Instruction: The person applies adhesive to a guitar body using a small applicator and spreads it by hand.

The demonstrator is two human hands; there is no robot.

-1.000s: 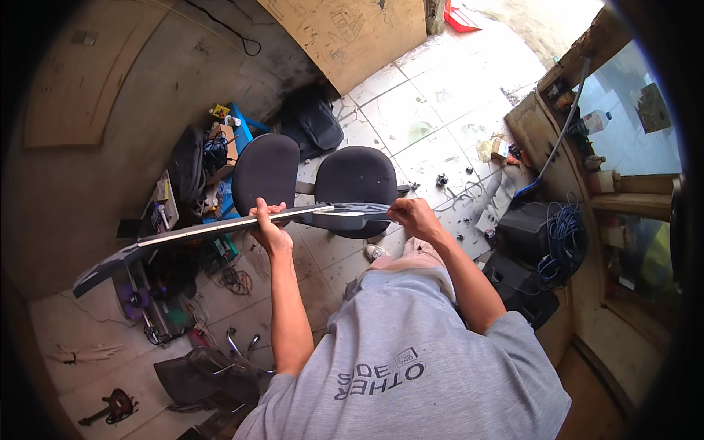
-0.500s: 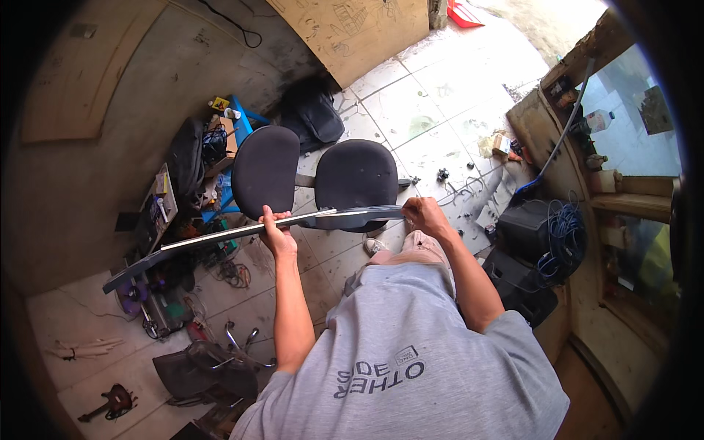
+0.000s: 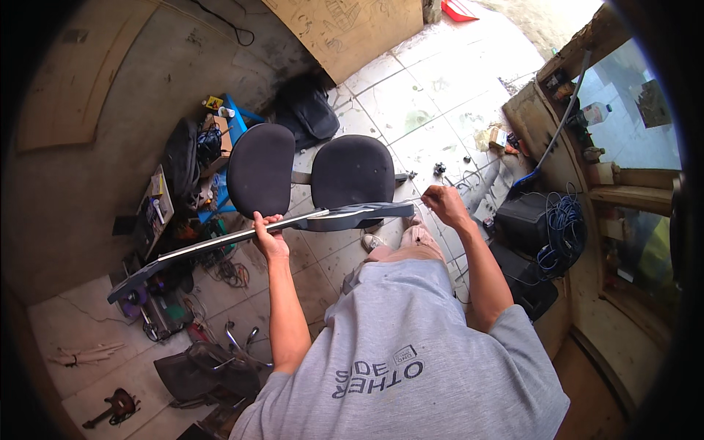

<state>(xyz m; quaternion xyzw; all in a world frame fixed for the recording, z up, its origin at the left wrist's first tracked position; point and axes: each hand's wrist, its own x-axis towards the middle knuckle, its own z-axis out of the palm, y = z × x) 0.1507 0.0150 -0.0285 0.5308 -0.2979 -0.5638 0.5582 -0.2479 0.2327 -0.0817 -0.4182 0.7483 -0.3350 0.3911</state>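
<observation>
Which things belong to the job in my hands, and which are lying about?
In hand:
long dark slab with pale edging, gripped by left hand; right hand near one end

Apparently lying about:
coiled blue cable
black fabric bag
brown guitar-shaped object

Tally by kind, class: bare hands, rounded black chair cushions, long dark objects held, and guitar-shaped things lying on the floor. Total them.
Bare hands (left hand, right hand): 2
Rounded black chair cushions: 2
Long dark object held: 1
Guitar-shaped thing on floor: 1
Total: 6
</observation>
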